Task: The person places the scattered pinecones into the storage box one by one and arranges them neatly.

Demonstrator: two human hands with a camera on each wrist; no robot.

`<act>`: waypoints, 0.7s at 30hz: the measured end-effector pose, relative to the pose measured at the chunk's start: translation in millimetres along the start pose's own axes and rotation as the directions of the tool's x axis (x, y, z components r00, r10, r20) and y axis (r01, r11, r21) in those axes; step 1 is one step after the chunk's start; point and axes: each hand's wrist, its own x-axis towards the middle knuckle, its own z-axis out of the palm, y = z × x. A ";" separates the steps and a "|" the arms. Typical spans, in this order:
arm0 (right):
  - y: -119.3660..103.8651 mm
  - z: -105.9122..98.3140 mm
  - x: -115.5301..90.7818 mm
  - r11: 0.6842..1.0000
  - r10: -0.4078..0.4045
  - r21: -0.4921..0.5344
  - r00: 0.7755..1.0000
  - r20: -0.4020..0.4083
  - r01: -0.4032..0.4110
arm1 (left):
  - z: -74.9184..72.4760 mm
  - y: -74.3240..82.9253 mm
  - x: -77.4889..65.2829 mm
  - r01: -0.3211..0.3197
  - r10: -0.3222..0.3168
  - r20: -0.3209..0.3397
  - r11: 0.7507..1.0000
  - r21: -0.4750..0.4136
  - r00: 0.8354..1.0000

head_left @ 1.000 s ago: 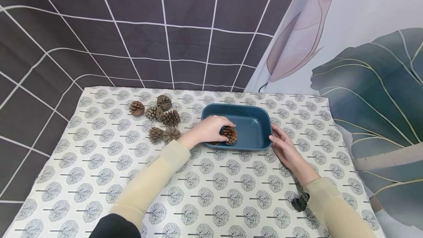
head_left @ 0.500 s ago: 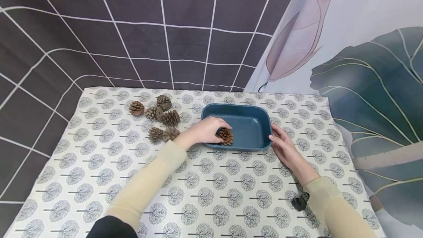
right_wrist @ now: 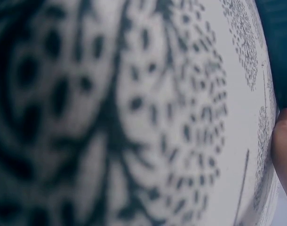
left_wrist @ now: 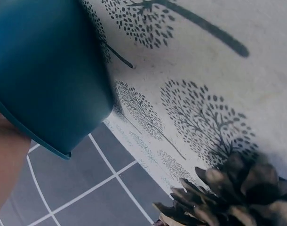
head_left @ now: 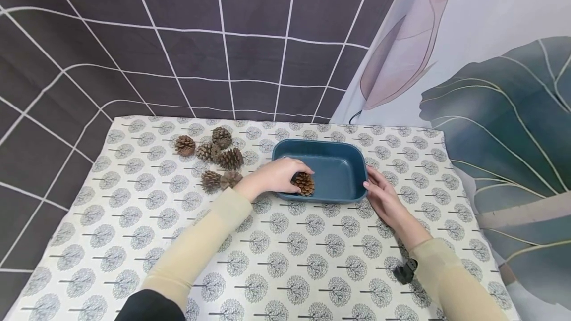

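Inside the left end of a dark blue rectangular bin (head_left: 341,175), my left hand (head_left: 281,175) holds a brown pine cone (head_left: 304,184) between thumb and fingers. The palm side and part of the cone are hidden. My right hand (head_left: 381,194) touches the outside of the bin's right end with thumb and fingertips, the thumb near the rim. In the left wrist view the bin's outer wall (left_wrist: 49,70) fills the upper left. The right wrist view catches only a little of the right hand (right_wrist: 284,146) against the bin.
Several loose pine cones (head_left: 230,159) lie in a cluster left of the bin, one of them (head_left: 231,179) close to the left forearm. A small black device (head_left: 405,272) is by the right cuff. The table has a tree-print cloth (head_left: 285,246); a dark gridded curtain (head_left: 254,58) hangs behind.
Over the first half second the left hand moved slightly left in the bin with the pine cone. Since then both hands have stayed nearly still; the bin has not moved.
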 end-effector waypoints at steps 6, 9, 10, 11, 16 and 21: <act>0.9 -0.1 0.8 1.000 0.001 -0.008 1.000 -0.003 -0.001 | -4.9 -4.1 -5.1 -0.002 0.002 0.002 1.000 -0.020 1.000; 0.7 0.0 0.9 1.000 0.004 -0.013 1.000 -0.001 -0.004 | -12.2 -6.8 -11.0 0.011 -0.012 -0.010 0.999 -0.041 1.000; 0.8 0.0 0.9 1.000 0.003 -0.013 1.000 -0.001 -0.003 | -14.9 -8.0 -13.5 0.016 -0.017 -0.017 0.999 -0.048 1.000; 0.9 0.0 0.9 1.000 0.005 -0.010 1.000 0.000 -0.005 | -17.9 -9.1 -16.4 0.020 -0.021 -0.025 0.998 -0.056 0.999; 1.1 -0.8 0.9 1.000 0.001 0.006 1.000 -0.004 -0.001 | -32.9 -16.0 -35.3 0.052 -0.058 -0.082 0.996 -0.073 0.995; 1.3 -1.5 1.4 1.000 -0.010 0.008 1.000 0.008 0.010 | -41.8 -24.7 -55.6 0.086 -0.094 -0.125 0.994 -0.070 0.988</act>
